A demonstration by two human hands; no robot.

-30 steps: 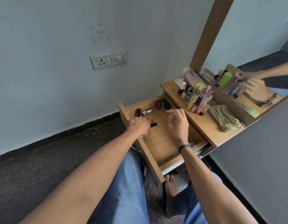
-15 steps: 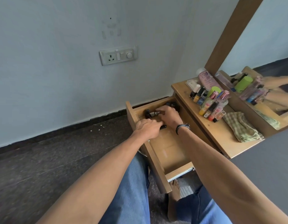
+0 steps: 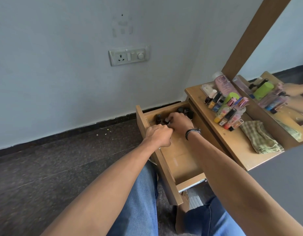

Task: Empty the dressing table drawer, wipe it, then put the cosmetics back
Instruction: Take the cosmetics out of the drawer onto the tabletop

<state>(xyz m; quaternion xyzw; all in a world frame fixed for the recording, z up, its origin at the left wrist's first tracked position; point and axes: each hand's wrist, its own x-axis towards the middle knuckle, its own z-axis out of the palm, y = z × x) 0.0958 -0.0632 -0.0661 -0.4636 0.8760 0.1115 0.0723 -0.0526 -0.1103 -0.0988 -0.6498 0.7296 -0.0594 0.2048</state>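
The wooden drawer (image 3: 181,159) is pulled out, its floor mostly bare. Several small dark bottles (image 3: 183,110) stand at its far end. My left hand (image 3: 158,135) is a closed fist over the drawer's left side; the black tube it held a moment ago is hidden inside it. My right hand (image 3: 180,122) reaches into the far left corner, its fingers curled around a small dark bottle (image 3: 166,121). Another dark bottle (image 3: 158,118) stands just left of it.
On the dressing table top (image 3: 232,147) stands a cluster of cosmetics (image 3: 227,108), with a checked cloth (image 3: 259,138) beside it and a mirror (image 3: 275,65) behind. A wall socket (image 3: 129,56) is on the left wall. My knees and a bare foot are under the drawer.
My right hand has moved from the drawer's middle to its far left corner and closed on a small bottle. The left fist stays at the drawer's left side. My head has shifted left.
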